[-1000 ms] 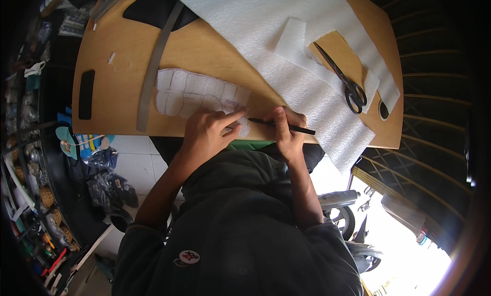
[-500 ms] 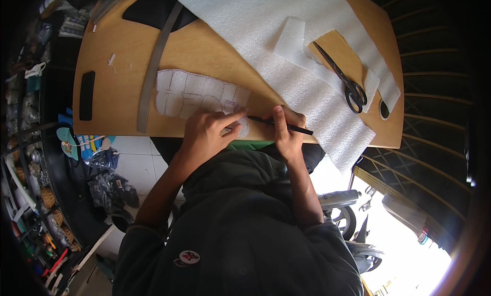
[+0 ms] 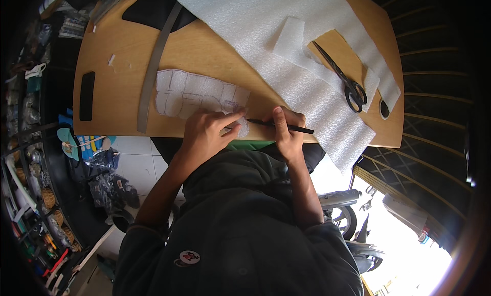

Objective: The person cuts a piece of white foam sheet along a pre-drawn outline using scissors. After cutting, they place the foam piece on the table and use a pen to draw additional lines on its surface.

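Observation:
On the near part of the table lies a cut piece of white foam sheet [image 3: 194,87], marked with dark drawn lines. My left hand [image 3: 210,131] rests over its near right part, index finger and thumb stretched out and apart, pressing it down. A thin black pen [image 3: 302,129] is pinched in my right hand [image 3: 289,132]. The pen's tip is at the foam piece's right edge, close to my left index fingertip. My left hand hides some of the foam's lower edge.
A large white foam sheet [image 3: 240,35] spans the wooden table [image 3: 115,27]. Black-handled scissors [image 3: 340,73] lie over its cut-out. A grey strip [image 3: 156,66] crosses the table beside the marked piece. Packed shelves [image 3: 38,178] stand at left, a folding metal gate [image 3: 429,91] at right.
The pen's tip has shifted slightly toward me along the foam's edge. My left hand stays in place on the piece.

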Motion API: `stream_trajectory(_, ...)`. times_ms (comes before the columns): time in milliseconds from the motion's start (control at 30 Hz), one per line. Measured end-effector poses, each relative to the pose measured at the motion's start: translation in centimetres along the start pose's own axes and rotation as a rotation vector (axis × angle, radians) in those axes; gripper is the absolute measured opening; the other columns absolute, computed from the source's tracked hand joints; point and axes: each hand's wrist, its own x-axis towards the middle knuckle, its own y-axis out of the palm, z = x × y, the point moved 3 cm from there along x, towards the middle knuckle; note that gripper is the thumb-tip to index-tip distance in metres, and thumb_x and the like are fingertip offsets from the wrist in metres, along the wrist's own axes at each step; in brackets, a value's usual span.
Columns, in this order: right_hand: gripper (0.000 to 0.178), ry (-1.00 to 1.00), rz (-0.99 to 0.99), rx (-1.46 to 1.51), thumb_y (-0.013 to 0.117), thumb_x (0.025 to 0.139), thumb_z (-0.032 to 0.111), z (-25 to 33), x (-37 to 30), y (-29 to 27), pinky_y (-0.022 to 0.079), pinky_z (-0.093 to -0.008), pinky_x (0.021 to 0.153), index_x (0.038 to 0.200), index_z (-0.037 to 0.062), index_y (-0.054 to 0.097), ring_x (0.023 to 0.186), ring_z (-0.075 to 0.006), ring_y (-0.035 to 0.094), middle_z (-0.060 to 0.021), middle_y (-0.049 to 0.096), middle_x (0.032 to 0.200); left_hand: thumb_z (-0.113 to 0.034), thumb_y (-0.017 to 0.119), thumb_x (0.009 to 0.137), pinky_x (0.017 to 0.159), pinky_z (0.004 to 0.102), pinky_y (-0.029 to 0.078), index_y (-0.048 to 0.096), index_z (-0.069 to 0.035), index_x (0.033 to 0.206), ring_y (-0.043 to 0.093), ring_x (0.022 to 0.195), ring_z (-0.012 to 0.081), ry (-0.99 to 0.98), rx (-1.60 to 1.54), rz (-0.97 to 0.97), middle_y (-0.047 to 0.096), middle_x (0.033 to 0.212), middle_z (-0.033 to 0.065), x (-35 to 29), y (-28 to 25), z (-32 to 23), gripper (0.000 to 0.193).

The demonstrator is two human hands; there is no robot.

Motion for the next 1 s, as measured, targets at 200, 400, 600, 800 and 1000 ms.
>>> stream_trajectory(200,0.047,-0.013,-0.013,0.023,0.048,0.101,0.029,0.04,0.04,0.04,0.039,-0.0303,0.053,0.072,-0.0029,0.068,0.05,-0.0152,0.051,-0.0077,0.058,0.055,-0.014,0.074,0.08,0.057,0.0347,0.05,0.073,-0.012,0.109,0.064,0.059,0.0243,-0.007,-0.026,0.003,0.07,0.076,0.0112,0.14,-0.11,-0.2,0.029)
stream_trajectory(400,0.048,-0.012,-0.004,0.02,0.048,0.101,0.028,0.08,0.03,0.04,0.038,-0.031,0.052,0.07,-0.0027,0.067,0.049,-0.0149,0.05,-0.0069,0.056,0.054,-0.015,0.074,0.081,0.057,0.0349,0.05,0.073,-0.013,0.11,0.064,0.06,0.0247,-0.003,-0.028,0.002,0.069,0.075,0.011,0.22,-0.19,-0.3,0.029)
stream_trajectory(600,0.048,-0.026,-0.026,0.045,0.048,0.101,0.027,0.04,0.04,0.21,0.035,-0.0317,0.051,0.068,-0.0026,0.065,0.048,-0.0139,0.046,-0.0057,0.052,0.052,-0.015,0.074,0.081,0.058,0.0351,0.051,0.073,-0.014,0.11,0.064,0.06,0.0247,0.008,-0.033,-0.011,0.069,0.075,0.0109,0.17,-0.01,-0.09,0.029)
stream_trajectory(800,0.046,-0.025,0.008,0.073,0.047,0.1,0.025,0.04,-0.09,-0.14,0.034,-0.0317,0.051,0.067,-0.0025,0.064,0.048,-0.0144,0.045,-0.0055,0.051,0.051,-0.016,0.074,0.081,0.057,0.035,0.051,0.073,-0.014,0.11,0.064,0.059,0.0248,0.003,-0.02,-0.001,0.069,0.075,0.0109,0.21,-0.17,-0.21,0.029)
stream_trajectory(1000,0.045,-0.017,0.021,0.037,0.047,0.099,0.024,0.08,-0.19,-0.31,0.035,-0.0318,0.051,0.067,-0.0027,0.064,0.047,-0.0151,0.046,-0.0066,0.052,0.052,-0.016,0.074,0.081,0.057,0.0348,0.05,0.073,-0.014,0.11,0.064,0.059,0.0249,0.007,-0.006,-0.003,0.069,0.076,0.011,0.05,0.05,-0.02,0.029)
